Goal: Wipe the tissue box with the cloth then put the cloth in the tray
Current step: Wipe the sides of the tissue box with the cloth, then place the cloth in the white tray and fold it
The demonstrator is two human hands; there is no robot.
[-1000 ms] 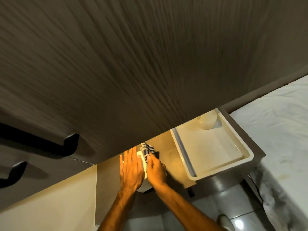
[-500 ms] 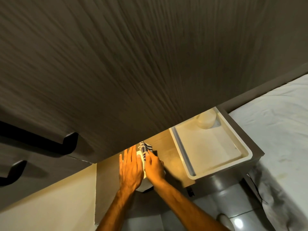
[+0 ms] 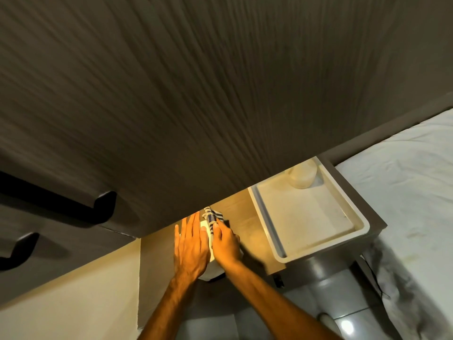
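Left hand [image 3: 190, 246] flat, fingers spread, on smooth white tissue box [image 3: 205, 229] — right hand [image 3: 225, 244] seemingly clutching striped woven cloth [image 3: 212, 215].

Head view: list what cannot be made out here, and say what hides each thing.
- Tissue box: mostly covered by the left hand and right hand; its top is hidden.
- Cloth: the far end disappears under the dark cabinet panel.
- Pale jar in the tray: the top is cut off by that panel.

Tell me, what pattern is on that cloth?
Dark and white stripes crossing like a check, seen on the small fabric cloth in the head view.
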